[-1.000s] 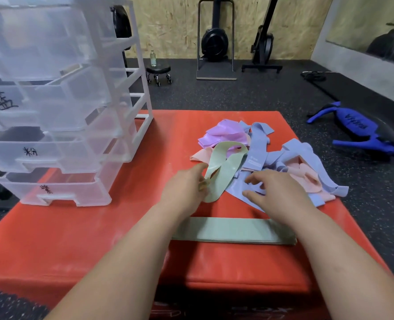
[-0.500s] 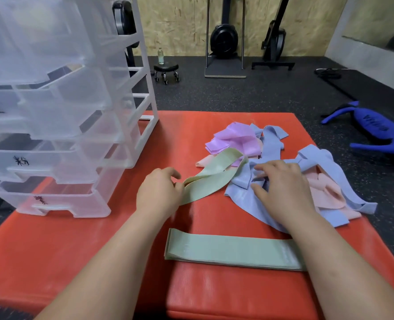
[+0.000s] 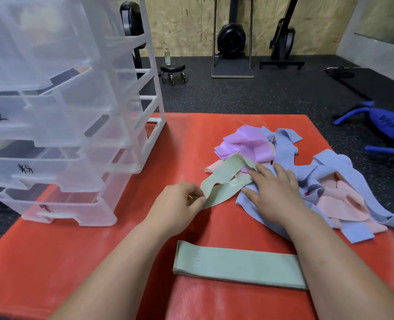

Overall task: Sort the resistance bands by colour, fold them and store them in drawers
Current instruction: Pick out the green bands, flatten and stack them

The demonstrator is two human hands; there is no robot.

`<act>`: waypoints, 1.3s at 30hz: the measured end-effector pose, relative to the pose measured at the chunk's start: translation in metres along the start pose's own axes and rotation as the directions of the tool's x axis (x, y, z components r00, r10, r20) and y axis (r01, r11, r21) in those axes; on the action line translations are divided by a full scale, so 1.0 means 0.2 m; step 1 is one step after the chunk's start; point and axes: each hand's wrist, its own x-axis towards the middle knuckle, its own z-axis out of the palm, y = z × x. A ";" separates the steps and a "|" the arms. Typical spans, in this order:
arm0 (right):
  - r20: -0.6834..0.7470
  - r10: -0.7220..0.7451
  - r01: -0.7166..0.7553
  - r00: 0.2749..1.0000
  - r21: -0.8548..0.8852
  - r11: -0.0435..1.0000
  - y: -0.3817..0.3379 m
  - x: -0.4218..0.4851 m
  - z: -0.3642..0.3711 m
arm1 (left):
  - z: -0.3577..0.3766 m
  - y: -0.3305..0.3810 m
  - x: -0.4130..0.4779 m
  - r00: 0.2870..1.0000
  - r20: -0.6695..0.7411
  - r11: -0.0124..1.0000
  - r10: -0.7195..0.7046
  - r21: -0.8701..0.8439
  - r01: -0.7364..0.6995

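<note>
My left hand [image 3: 179,205] pinches the near end of the looped green band [image 3: 228,179] at the centre of the red mat [image 3: 76,262]. My right hand [image 3: 276,195] presses flat, fingers straight, on the band pile [image 3: 343,197] at two o'clock.

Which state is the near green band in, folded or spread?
Spread: the near green band lies flat at full length on the red mat, with no fold across it.
</note>
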 end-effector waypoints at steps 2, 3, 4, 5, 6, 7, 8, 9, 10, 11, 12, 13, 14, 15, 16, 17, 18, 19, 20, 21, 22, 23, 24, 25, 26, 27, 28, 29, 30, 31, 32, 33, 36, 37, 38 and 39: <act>-0.045 0.017 -0.015 0.999 0.037 0.999 -0.01 0.01 0.00 | -0.01 -0.01 0.00 1.000 0.012 1.000 -0.004 0.010 0.003; -0.107 0.018 -0.012 0.994 0.057 0.998 -0.02 0.01 -0.01 | -0.01 -0.01 0.00 1.000 0.016 1.000 -0.008 0.015 0.008; -0.186 0.012 0.002 0.982 0.077 0.997 -0.02 0.01 -0.02 | -0.01 -0.01 0.00 1.000 0.019 1.000 -0.011 0.024 0.011; -0.272 0.007 0.024 0.962 0.110 0.994 -0.02 0.01 -0.04 | -0.01 -0.02 0.00 1.000 0.022 0.999 -0.014 0.042 0.013; -0.359 0.011 0.051 0.933 0.162 0.985 -0.02 0.00 -0.07 | -0.02 -0.02 0.00 1.000 0.027 0.998 -0.016 0.062 0.014; -0.434 0.028 0.078 0.901 0.226 0.971 -0.01 -0.02 -0.10 | -0.02 -0.02 0.00 0.999 0.034 0.997 -0.021 0.076 0.018; -0.481 0.053 0.099 0.875 0.286 0.953 0.00 -0.03 -0.13 | -0.02 -0.01 0.00 0.999 0.041 0.996 -0.027 0.087 0.024; -0.499 0.073 0.111 0.863 0.329 0.938 0.01 -0.05 -0.16 | -0.02 0.00 0.00 0.998 0.044 0.994 -0.035 0.101 0.030; -0.505 0.079 0.124 0.859 0.357 0.926 0.01 -0.08 -0.19 | -0.02 0.01 0.00 0.998 0.043 0.993 -0.045 0.115 0.039; -0.508 0.076 0.143 0.858 0.378 0.915 0.02 -0.10 -0.21 | -0.02 0.01 0.00 0.998 0.038 0.991 -0.054 0.128 0.049; -0.502 0.071 0.163 0.862 0.407 0.899 0.02 -0.12 -0.22 | -0.02 0.02 0.00 0.998 0.029 0.989 -0.062 0.136 0.058; -0.483 0.067 0.181 0.873 0.449 0.875 0.02 -0.15 -0.23 | -0.02 0.03 -0.01 0.997 0.021 0.988 -0.070 0.141 0.066; -0.451 0.071 0.189 0.890 0.506 0.842 0.02 -0.17 -0.24 | -0.03 0.03 -0.02 0.997 0.011 0.987 -0.075 0.146 0.073; -0.407 0.086 0.183 0.909 0.577 0.796 0.02 -0.20 -0.25 | -0.03 0.04 -0.03 0.997 0.000 0.985 -0.080 0.155 0.079; -0.357 0.107 0.166 0.928 0.652 0.740 0.02 -0.22 -0.26 | -0.03 0.05 -0.04 0.997 -0.014 0.983 -0.081 0.163 0.082; -0.310 0.124 0.146 0.943 0.717 0.682 0.02 -0.24 -0.28 | -0.03 0.06 -0.04 0.996 -0.031 0.983 -0.078 0.165 0.082; -0.272 0.131 0.134 0.953 0.769 0.625 0.01 -0.27 -0.29 | -0.03 0.07 -0.05 0.996 -0.055 0.986 -0.064 0.153 0.072; -0.251 0.133 0.133 0.959 0.811 0.570 0.00 -0.29 -0.31 | -0.03 0.09 -0.06 0.996 -0.083 0.992 -0.034 0.119 0.044; -0.242 0.133 0.142 0.961 0.846 0.514 -0.01 -0.31 -0.32 | -0.04 0.11 -0.06 0.994 -0.113 0.998 0.009 0.058 -0.002; -0.241 0.132 0.157 0.962 0.876 0.455 -0.01 -0.32 -0.33 | -0.04 0.14 -0.07 0.989 -0.141 0.998 0.053 -0.022 -0.057; -0.242 0.129 0.174 0.962 0.901 0.396 -0.02 -0.34 -0.34 | -0.04 0.17 -0.08 0.983 -0.158 0.989 0.094 -0.100 -0.111; -0.237 0.126 0.183 0.963 0.923 0.340 -0.03 -0.35 -0.35 | -0.05 0.21 -0.09 0.978 -0.162 0.975 0.133 -0.158 -0.158; -0.224 0.124 0.181 0.967 0.941 0.285 -0.03 -0.37 -0.36 | -0.05 0.24 -0.10 0.973 -0.159 0.960 0.169 -0.196 -0.198; -0.207 0.119 0.175 0.971 0.956 0.235 -0.04 -0.38 -0.37 | -0.05 0.29 -0.10 0.971 -0.145 0.948 0.192 -0.229 -0.222; -0.194 0.112 0.171 0.974 0.967 0.190 -0.05 -0.39 -0.38 | -0.05 0.32 -0.11 0.969 -0.124 0.933 0.213 -0.268 -0.240; -0.191 0.106 0.173 0.976 0.973 0.154 -0.06 -0.40 -0.38 | -0.04 0.35 -0.11 0.969 -0.097 0.917 0.229 -0.313 -0.248; -0.196 0.104 0.182 0.975 0.974 0.131 -0.06 -0.41 -0.39 | -0.03 0.38 -0.12 0.968 -0.071 0.902 0.242 -0.351 -0.251; -0.210 0.107 0.197 0.972 0.973 0.121 -0.07 -0.41 -0.40 | -0.02 0.40 -0.12 0.967 -0.051 0.893 0.248 -0.376 -0.249; -0.227 0.115 0.213 0.967 0.970 0.118 -0.08 -0.41 -0.40 | -0.01 0.41 -0.12 0.969 -0.038 0.890 0.242 -0.389 -0.238; -0.240 0.127 0.226 0.962 0.967 0.117 -0.09 -0.40 -0.39 | 0.00 0.41 -0.11 0.973 -0.037 0.889 0.227 -0.400 -0.222; -0.247 0.136 0.232 0.959 0.966 0.115 -0.09 -0.40 -0.39 | 0.01 0.41 -0.11 0.978 -0.048 0.888 0.203 -0.413 -0.204; -0.244 0.137 0.231 0.960 0.967 0.106 -0.09 -0.39 -0.39 | 0.01 0.41 -0.10 0.981 -0.069 0.882 0.179 -0.431 -0.191; -0.180 0.084 0.174 0.980 0.982 0.074 -0.09 -0.38 -0.37 | 0.00 0.40 -0.07 0.986 -0.124 0.834 0.108 -0.529 -0.158; -0.167 0.065 0.161 0.984 0.982 0.095 -0.09 -0.37 -0.37 | -0.01 0.40 -0.07 0.988 -0.117 0.819 0.100 -0.554 -0.148; -0.168 0.058 0.160 0.984 0.979 0.123 -0.09 -0.36 -0.36 | -0.02 0.41 -0.06 0.990 -0.105 0.812 0.098 -0.567 -0.141; -0.180 0.059 0.170 0.982 0.975 0.145 -0.08 -0.36 -0.36 | -0.03 0.41 -0.06 0.991 -0.096 0.807 0.096 -0.576 -0.134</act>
